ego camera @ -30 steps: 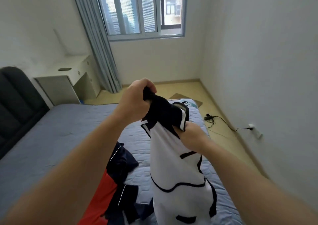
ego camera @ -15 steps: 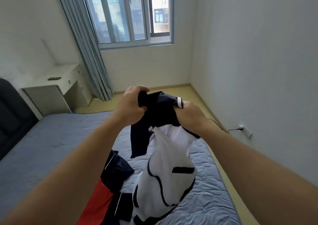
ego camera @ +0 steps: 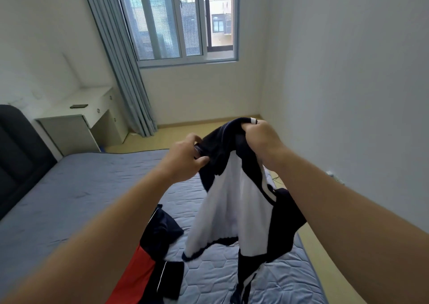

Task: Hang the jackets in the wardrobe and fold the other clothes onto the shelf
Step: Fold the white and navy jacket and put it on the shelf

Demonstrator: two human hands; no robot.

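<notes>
I hold a white and navy jacket (ego camera: 234,208) up over the bed, its white body hanging down with a dark sleeve trailing to the mattress. My left hand (ego camera: 186,158) grips the dark collar edge on the left. My right hand (ego camera: 262,138) grips the collar on the right, a little higher. A second garment, navy and red (ego camera: 148,269), lies crumpled on the bed below my left forearm. No wardrobe or shelf is in view.
The bed with a blue-grey quilted cover (ego camera: 69,199) fills the lower left, its dark headboard (ego camera: 16,155) at the far left. A white desk (ego camera: 81,120) stands by the grey curtain (ego camera: 125,71). A wall socket (ego camera: 332,176) sits low on the right wall.
My hands have moved apart, spreading the collar, with the right hand higher than before. The jacket has opened out so its white body hangs flatter. My view has tilted upward.
</notes>
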